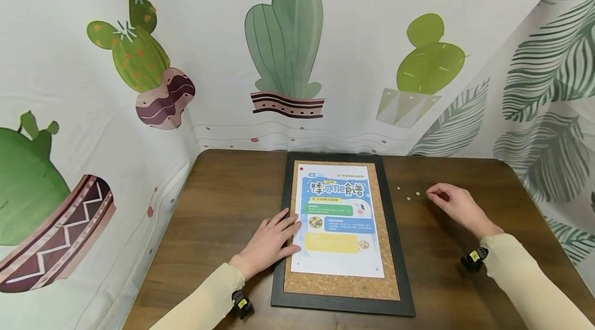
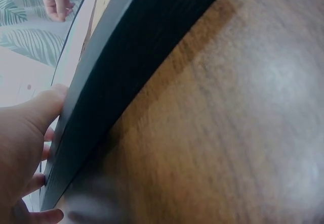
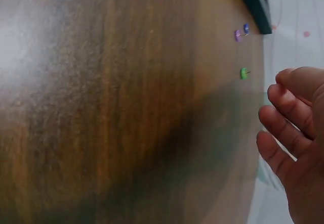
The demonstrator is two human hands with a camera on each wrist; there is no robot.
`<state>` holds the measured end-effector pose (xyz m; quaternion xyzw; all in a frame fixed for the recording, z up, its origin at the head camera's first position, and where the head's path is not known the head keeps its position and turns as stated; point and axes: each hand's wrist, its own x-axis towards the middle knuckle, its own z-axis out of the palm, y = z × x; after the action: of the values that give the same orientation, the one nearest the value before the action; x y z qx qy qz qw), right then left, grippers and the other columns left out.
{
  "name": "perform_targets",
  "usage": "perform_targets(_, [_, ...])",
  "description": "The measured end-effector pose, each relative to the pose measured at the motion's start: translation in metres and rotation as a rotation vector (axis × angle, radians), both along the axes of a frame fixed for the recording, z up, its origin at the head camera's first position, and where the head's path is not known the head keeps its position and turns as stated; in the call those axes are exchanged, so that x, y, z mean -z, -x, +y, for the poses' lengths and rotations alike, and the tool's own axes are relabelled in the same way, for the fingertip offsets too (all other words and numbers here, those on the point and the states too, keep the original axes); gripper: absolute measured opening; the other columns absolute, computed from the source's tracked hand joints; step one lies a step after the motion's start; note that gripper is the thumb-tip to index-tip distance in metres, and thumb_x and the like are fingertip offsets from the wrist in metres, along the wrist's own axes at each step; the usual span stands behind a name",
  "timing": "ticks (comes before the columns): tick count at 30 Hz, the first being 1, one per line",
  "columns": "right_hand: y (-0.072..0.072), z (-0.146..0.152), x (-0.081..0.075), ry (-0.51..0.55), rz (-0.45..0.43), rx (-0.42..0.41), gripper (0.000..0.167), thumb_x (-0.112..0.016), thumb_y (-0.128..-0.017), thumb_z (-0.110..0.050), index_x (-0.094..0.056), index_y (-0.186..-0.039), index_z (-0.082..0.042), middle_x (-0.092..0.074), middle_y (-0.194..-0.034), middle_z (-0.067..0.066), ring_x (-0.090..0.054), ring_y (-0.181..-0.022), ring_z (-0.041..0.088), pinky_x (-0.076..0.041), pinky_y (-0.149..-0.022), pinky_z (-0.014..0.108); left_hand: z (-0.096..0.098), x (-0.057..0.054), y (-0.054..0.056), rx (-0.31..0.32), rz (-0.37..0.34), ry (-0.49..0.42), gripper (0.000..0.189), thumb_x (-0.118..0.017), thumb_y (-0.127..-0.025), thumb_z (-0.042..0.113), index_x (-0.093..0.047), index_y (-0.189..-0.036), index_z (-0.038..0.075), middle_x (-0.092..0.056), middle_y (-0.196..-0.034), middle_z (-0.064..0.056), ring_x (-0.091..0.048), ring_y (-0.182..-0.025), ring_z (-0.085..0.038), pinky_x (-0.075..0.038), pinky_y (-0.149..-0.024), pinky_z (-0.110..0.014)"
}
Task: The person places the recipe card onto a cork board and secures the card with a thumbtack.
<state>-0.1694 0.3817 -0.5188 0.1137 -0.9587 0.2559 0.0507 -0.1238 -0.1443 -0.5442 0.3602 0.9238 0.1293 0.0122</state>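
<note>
A dark-framed cork board (image 1: 341, 287) lies on the table, and a printed paper sheet (image 1: 344, 264) rests on it. One red pushpin (image 1: 301, 169) sits at the sheet's upper left corner. My left hand (image 1: 269, 242) lies across the board's left frame, its spread fingers reaching the sheet's edge. To the right of the board, several small pushpins lie loose: a green pushpin (image 3: 244, 73), a purple pushpin (image 3: 237, 35) and a blue pushpin (image 3: 246, 29). Just beside them is my right hand (image 1: 457, 208), fingers loosely bent, thumb and forefinger tips close together, with nothing visible between them.
The brown wooden table (image 1: 218, 201) extends around the board on both sides. Behind it hangs a white cloth (image 1: 214, 61) printed with cacti and leaves. A small black camera is strapped at each wrist.
</note>
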Motion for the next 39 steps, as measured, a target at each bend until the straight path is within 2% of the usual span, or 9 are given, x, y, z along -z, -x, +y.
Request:
perform_targets(6, [0.01, 0.004, 0.013, 0.027, -0.13, 0.093, 0.018, -0.066, -0.104, -0.019, -0.075, -0.107, -0.004, -0.074, -0.103, 0.016, -0.06, -0.084, 0.022, -0.048, -0.073, 0.038, 0.0, 0.0, 0.001, 0.005, 0.016, 0.012, 0.063, -0.063, -0.101, 0.052, -0.057, -0.151, 0.013, -0.051, -0.157, -0.009, -0.034, -0.153, -0.034, -0.044, -0.106, -0.059])
perform_targets(11, [0.018, 0.002, 0.019, 0.051, -0.179, 0.154, 0.021, -0.065, -0.105, -0.023, -0.074, -0.108, -0.003, -0.073, -0.105, 0.018, -0.059, -0.085, 0.025, -0.045, -0.073, 0.039, 0.001, -0.001, 0.001, 0.006, 0.017, 0.017, 0.063, -0.063, -0.101, 0.051, -0.058, -0.151, 0.013, -0.051, -0.157, -0.009, -0.034, -0.153, -0.034, -0.044, -0.106, -0.059])
perform_targets(21, [0.023, -0.006, 0.023, 0.046, -0.24, 0.132, 0.017, -0.065, -0.104, -0.018, -0.073, -0.113, -0.006, -0.07, -0.103, 0.014, -0.059, -0.087, 0.026, -0.045, -0.076, 0.042, 0.001, -0.003, -0.001, 0.008, 0.013, 0.028, 0.063, -0.063, -0.101, 0.051, -0.057, -0.151, 0.012, -0.051, -0.158, -0.009, -0.035, -0.153, -0.035, -0.044, -0.106, -0.06])
perform_targets(30, [0.023, -0.009, 0.022, 0.051, -0.251, 0.138, 0.013, -0.066, -0.103, -0.015, -0.072, -0.111, -0.005, -0.066, -0.096, 0.01, -0.056, -0.083, 0.024, -0.043, -0.073, 0.039, 0.001, -0.003, -0.002, 0.006, 0.009, 0.031, 0.063, -0.063, -0.101, 0.051, -0.057, -0.151, 0.013, -0.051, -0.158, -0.009, -0.034, -0.153, -0.035, -0.044, -0.107, -0.06])
perform_targets(39, [0.022, -0.011, 0.02, 0.054, -0.266, 0.141, 0.017, -0.066, -0.103, -0.016, -0.07, -0.113, -0.003, -0.066, -0.096, 0.011, -0.056, -0.081, 0.023, -0.043, -0.071, 0.039, 0.001, -0.004, -0.001, 0.007, 0.01, 0.025, 0.063, -0.063, -0.101, 0.05, -0.057, -0.151, 0.013, -0.051, -0.158, -0.009, -0.034, -0.153, -0.035, -0.044, -0.106, -0.06])
